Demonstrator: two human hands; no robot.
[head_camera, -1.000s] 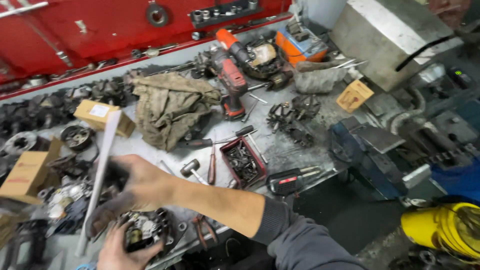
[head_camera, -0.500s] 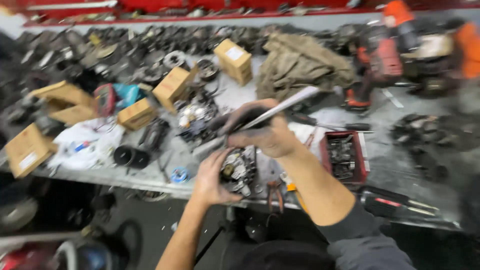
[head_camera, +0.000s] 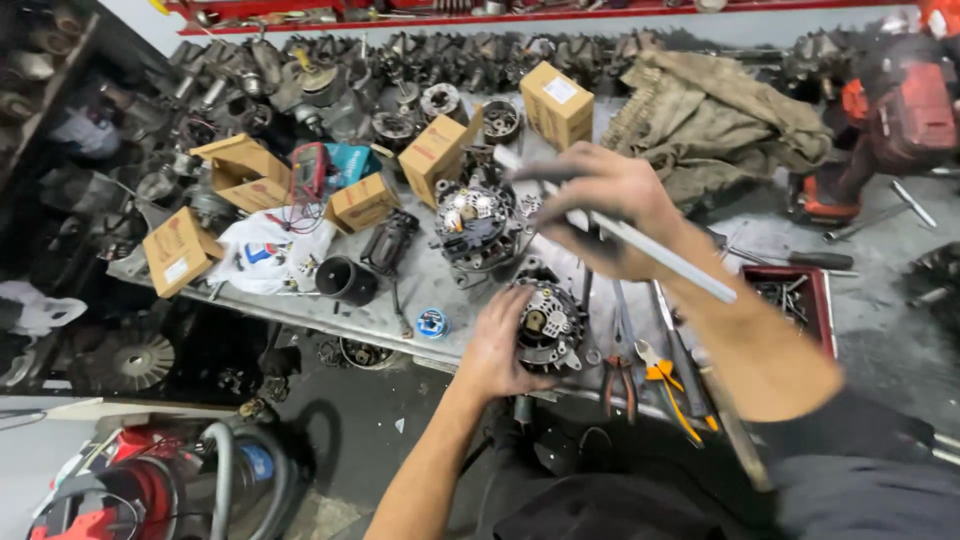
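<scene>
left hand: fingers wrapped round the alternator, pinning it at the worktop edge so it can't roll off.
right hand: fingers pinched shut on a thin white rod, raised above the alternator (tip looks blurry).
pliers: parked just right of it, within reach.
vs half a second back: view has steadied, rod now slopes the other way.

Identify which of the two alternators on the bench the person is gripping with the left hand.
The nearer alternator at the bench's front edge, gripped by the left hand. The other alternator sits farther back, untouched.
</scene>
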